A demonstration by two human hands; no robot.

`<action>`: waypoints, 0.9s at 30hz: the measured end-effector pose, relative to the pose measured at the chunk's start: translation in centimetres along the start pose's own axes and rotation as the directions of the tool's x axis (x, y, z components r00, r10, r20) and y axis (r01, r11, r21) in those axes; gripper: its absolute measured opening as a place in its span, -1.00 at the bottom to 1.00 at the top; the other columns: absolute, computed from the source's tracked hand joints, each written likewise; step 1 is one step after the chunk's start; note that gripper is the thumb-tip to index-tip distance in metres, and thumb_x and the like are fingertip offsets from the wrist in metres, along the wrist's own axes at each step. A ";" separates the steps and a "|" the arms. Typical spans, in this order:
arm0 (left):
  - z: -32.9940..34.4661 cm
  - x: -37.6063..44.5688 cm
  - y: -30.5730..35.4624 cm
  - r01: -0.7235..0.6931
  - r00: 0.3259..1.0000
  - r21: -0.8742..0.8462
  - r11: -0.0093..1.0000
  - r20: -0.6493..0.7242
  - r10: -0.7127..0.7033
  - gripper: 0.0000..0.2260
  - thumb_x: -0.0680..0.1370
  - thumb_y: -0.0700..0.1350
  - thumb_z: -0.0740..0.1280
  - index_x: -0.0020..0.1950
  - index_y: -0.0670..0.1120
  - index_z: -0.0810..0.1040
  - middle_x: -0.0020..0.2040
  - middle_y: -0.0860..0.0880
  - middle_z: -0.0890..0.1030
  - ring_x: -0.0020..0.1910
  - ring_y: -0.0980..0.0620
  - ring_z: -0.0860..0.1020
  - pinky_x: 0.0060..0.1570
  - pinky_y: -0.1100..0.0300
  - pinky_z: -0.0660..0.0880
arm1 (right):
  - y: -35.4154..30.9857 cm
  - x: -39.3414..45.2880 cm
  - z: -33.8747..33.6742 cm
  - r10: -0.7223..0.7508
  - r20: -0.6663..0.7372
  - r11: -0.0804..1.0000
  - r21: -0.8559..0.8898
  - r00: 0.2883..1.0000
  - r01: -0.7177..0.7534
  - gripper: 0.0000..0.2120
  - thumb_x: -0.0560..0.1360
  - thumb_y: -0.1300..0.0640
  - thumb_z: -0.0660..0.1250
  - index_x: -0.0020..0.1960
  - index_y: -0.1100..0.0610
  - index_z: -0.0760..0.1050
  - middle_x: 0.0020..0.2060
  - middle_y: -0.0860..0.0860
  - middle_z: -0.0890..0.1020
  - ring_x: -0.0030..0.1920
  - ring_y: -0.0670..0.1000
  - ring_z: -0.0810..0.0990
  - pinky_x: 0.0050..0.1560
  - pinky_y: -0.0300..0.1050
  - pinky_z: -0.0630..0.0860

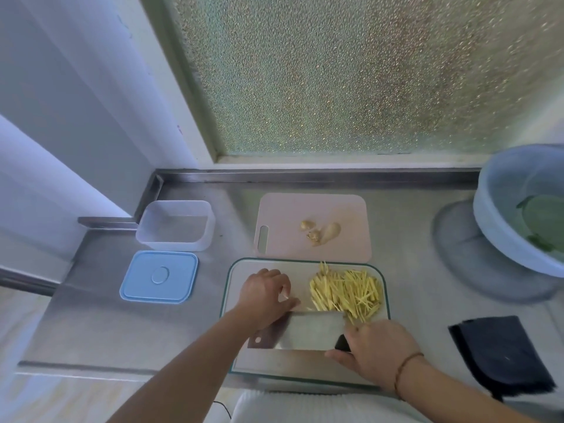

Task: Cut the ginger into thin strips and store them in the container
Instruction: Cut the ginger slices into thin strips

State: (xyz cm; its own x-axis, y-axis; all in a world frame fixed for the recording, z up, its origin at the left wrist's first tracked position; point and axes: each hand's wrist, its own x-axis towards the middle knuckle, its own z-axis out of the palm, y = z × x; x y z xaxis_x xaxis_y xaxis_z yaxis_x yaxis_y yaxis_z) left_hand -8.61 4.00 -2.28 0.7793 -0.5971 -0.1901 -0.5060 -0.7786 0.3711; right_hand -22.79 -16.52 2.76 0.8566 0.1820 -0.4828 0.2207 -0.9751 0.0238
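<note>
No brand, label or writing can be read on anything here. At the far left a pale wall [61, 117] meets the brushed stainless-steel worktop [106, 325], whose raised steel lip runs along the back under a pebbled frosted-glass window [351, 74].

On the left of the worktop stands a clear rectangular plastic container [174, 225], open; just in front of it lies its light-blue rectangular lid [158, 276].

Further right, a pale pink plastic cutting board [312, 228] carries 3 small ginger offcuts [320, 232]. Directly in front of it lies a glass cutting board with a green rim [305, 319]. The left hand [265, 296] rests on this board with fingers curled, thumb beside the blade of a broad steel cleaver [300, 330]. The pile of thin yellow ginger strips [346, 290] lies on the board's right half, just beyond the blade. The right hand [374, 349] grips the cleaver's dark handle.

At the right, a folded dark cloth [500, 355] lies near the front edge, and a pale blue plastic basin [518, 209] holds green leaves.
</note>
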 end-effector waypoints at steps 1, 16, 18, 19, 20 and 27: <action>0.0 0.3 0.2 0.020 0.999 0.010 1.000 0.026 -0.020 -0.73 0.57 0.17 0.38 0.00 -0.02 0.64 -0.04 0.06 0.62 -0.01 0.01 0.53 -0.02 0.16 0.42 | 0.1 -0.1 -0.1 0.008 -0.001 1.000 0.022 1.000 -0.008 -0.04 0.36 -0.47 -0.40 0.33 0.14 0.34 0.03 0.07 0.62 -0.18 0.12 0.61 -0.34 -0.05 0.42; 1.5 -1.6 1.7 -0.322 0.943 -0.021 0.947 -0.092 0.319 -0.41 0.63 0.37 -0.18 0.61 0.25 -0.28 0.65 0.20 -0.18 0.64 -0.01 -0.23 0.55 -0.09 -0.29 | 2.1 -2.8 -2.9 -0.169 0.547 -0.659 0.556 0.820 -0.506 -0.44 0.40 -0.44 0.15 -0.38 0.06 0.28 -0.48 -0.04 0.10 -0.58 -0.11 0.02 -0.55 -0.38 0.00; 1.7 -1.7 2.3 -0.345 0.937 -0.009 0.938 -0.049 0.345 -0.39 0.61 0.39 -0.20 0.60 0.26 -0.34 0.64 0.21 -0.24 0.63 -0.01 -0.28 0.54 -0.10 -0.35 | 2.0 -3.0 -2.6 -0.192 0.537 -0.667 0.542 0.821 -0.511 -0.44 0.38 -0.44 0.16 -0.38 0.06 0.27 -0.48 -0.04 0.10 -0.57 -0.11 0.01 -0.53 -0.37 -0.03; 1.8 -1.8 2.3 -0.353 0.934 -0.008 0.935 -0.050 0.353 -0.39 0.62 0.39 -0.19 0.60 0.25 -0.32 0.64 0.20 -0.23 0.63 -0.01 -0.27 0.54 -0.10 -0.36 | 2.0 -3.1 -2.4 -0.196 0.537 -0.667 0.540 0.820 -0.513 -0.44 0.38 -0.44 0.16 -0.37 0.06 0.27 -0.48 -0.04 0.09 -0.57 -0.11 0.01 -0.53 -0.37 -0.03; 2.0 -1.8 2.1 -0.359 0.932 0.009 0.933 -0.060 0.358 -0.39 0.63 0.37 -0.17 0.63 0.22 -0.26 0.66 0.18 -0.18 0.64 -0.02 -0.23 0.55 -0.11 -0.34 | 2.1 -3.1 -2.3 -0.197 0.543 -0.668 0.535 0.816 -0.517 -0.44 0.38 -0.44 0.16 -0.37 0.06 0.27 -0.47 -0.04 0.09 -0.58 -0.11 0.01 -0.53 -0.38 -0.02; 3.2 -2.7 0.2 -0.336 0.932 0.002 0.942 -0.146 0.332 -0.43 0.69 0.27 -0.01 0.63 0.00 0.18 0.62 0.03 0.21 0.56 -0.11 0.17 0.46 -0.23 0.10 | 2.2 -3.1 -1.2 -0.164 0.572 -0.694 0.513 0.804 -0.506 -0.43 0.42 -0.44 0.12 -0.38 0.07 0.27 -0.51 -0.04 0.11 -0.59 -0.11 0.02 -0.56 -0.40 0.05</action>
State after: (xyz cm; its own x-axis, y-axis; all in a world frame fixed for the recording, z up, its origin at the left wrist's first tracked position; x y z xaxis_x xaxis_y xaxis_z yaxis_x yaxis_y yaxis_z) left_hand -12.04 4.84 -4.55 0.6118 -0.7871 0.0786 -0.7390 -0.5333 0.4117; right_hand -24.41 -19.06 5.32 0.3858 0.2336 -0.8925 -0.8255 0.5193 -0.2209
